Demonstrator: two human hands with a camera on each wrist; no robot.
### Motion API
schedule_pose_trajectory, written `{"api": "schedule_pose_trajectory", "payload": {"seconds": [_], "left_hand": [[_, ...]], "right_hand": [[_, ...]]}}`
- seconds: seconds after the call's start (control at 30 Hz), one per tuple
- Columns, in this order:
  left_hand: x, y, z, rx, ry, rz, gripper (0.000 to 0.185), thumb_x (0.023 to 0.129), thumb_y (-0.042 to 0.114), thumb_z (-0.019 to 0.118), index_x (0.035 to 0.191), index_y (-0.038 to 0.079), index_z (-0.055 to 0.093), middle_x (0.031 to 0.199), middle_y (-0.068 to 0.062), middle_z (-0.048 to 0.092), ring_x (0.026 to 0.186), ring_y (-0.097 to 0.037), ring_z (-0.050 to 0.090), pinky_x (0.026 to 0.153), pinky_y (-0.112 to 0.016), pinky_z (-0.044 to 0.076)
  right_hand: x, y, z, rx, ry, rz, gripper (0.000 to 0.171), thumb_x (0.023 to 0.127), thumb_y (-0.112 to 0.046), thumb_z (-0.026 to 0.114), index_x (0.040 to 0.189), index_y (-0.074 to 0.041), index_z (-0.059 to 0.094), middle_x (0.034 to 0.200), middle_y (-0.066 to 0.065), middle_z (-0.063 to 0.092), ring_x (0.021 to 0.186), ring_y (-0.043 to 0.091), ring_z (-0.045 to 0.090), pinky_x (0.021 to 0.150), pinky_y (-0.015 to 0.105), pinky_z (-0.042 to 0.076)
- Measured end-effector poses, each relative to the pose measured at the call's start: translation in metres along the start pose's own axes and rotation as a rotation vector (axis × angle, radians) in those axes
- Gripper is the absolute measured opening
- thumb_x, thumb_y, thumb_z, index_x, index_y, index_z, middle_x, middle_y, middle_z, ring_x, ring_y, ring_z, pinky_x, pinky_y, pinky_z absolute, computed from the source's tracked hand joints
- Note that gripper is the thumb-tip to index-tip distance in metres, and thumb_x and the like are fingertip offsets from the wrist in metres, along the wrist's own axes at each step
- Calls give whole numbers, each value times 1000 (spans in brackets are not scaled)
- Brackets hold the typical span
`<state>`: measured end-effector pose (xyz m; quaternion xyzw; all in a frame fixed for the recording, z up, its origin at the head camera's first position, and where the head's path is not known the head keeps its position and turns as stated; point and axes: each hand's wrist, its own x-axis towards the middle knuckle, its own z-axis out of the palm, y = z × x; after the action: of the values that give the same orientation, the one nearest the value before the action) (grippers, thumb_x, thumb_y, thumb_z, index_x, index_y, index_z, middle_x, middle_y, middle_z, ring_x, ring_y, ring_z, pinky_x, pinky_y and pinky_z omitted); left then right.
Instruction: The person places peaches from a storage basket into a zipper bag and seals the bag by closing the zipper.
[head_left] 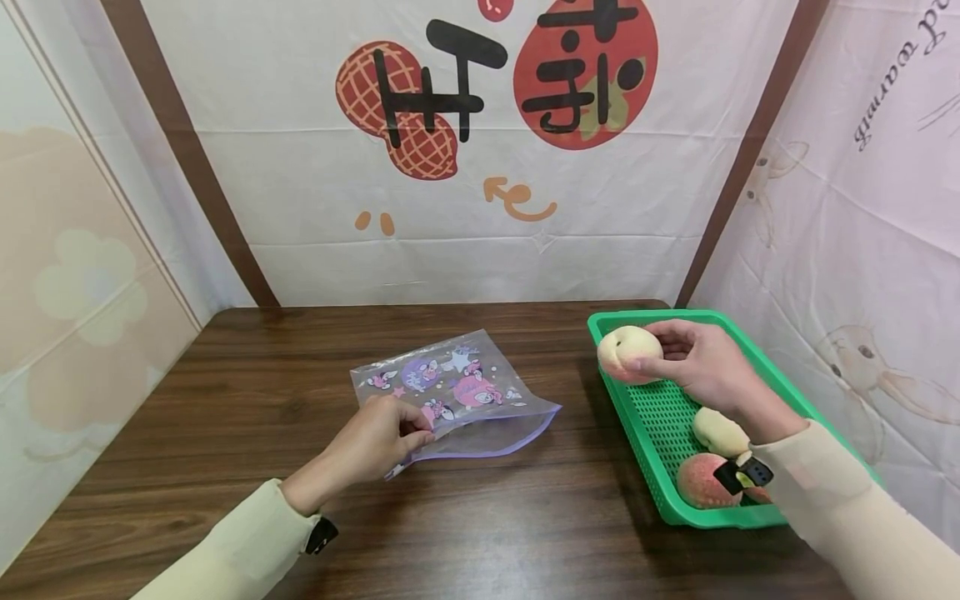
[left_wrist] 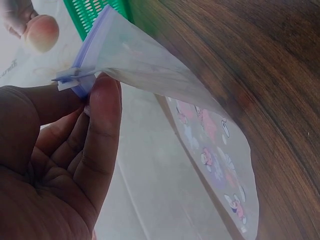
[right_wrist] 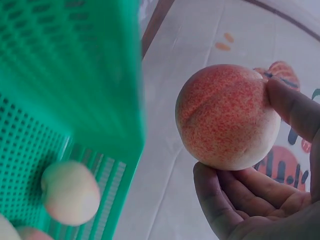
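A clear zip bag [head_left: 480,383] with pink and purple cartoon prints lies on the table, its purple-edged mouth gaping toward the near side. My left hand [head_left: 384,440] pinches the bag's mouth at one corner; in the left wrist view the white slider [left_wrist: 75,77] shows right by the fingertips. My right hand [head_left: 701,367] holds a pale peach [head_left: 630,354] with a red blush, thumb on one side and fingers on the other. That peach is raised over the left rim of the green basket [head_left: 637,442]. More peaches lie in the basket, among them a red one [head_left: 707,481], partly hidden by my sleeve.
Dark wood table [head_left: 247,417] runs left of the bag and between bag and basket. A white printed cloth [head_left: 480,267] hangs behind the table, with more cloth at both sides. The basket stands close to the right-hand cloth [head_left: 862,333].
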<state>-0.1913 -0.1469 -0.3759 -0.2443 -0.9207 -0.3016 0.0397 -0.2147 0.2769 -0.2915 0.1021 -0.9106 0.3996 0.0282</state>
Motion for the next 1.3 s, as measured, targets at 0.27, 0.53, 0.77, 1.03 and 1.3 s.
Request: {"api": "schedule_pose_trajectory", "payload": {"seconds": [0.27, 0.53, 0.77, 1.03, 1.3], "left_hand": [[0, 0, -1, -16, 0, 0, 9, 89, 8, 80, 80, 10, 78, 64, 9, 64, 58, 0, 53, 83, -35, 55], [-1, -1, -1, -45, -1, 3, 10, 89, 8, 80, 80, 9, 77, 65, 7, 66, 59, -1, 53, 54, -22, 47], [0, -2, -1, -52, -3, 9, 10, 89, 7, 79, 80, 9, 77, 65, 8, 65, 59, -2, 53, 53, -22, 47], [1, -4, -1, -53, -2, 18, 10, 88, 6, 80, 79, 9, 77, 65, 10, 65, 60, -2, 54, 54, -22, 48], [2, -4, -1, -47, -4, 7, 10, 88, 7, 80, 80, 10, 77, 66, 10, 64, 62, -3, 54, 55, -22, 48]], "right_hand": [[-6, -19, 17, 78, -2, -42, 59, 87, -37, 84, 131, -3, 64, 120, 14, 70, 104, 24, 70, 80, 22, 58], [-8, -30, 31, 132, -12, -64, 56, 85, -33, 86, 129, -5, 65, 117, 12, 71, 101, 24, 70, 81, 24, 58], [-9, -35, 42, 168, -7, -69, 55, 85, -31, 86, 129, -4, 65, 116, 12, 71, 101, 24, 70, 81, 24, 58], [-10, -40, 54, 171, -18, -71, 55, 85, -29, 87, 129, -4, 65, 115, 10, 72, 102, 23, 70, 84, 25, 57], [-12, -46, 68, 159, -15, -124, 50, 87, -24, 85, 127, -2, 65, 114, 10, 71, 99, 23, 71, 80, 27, 59]]}}
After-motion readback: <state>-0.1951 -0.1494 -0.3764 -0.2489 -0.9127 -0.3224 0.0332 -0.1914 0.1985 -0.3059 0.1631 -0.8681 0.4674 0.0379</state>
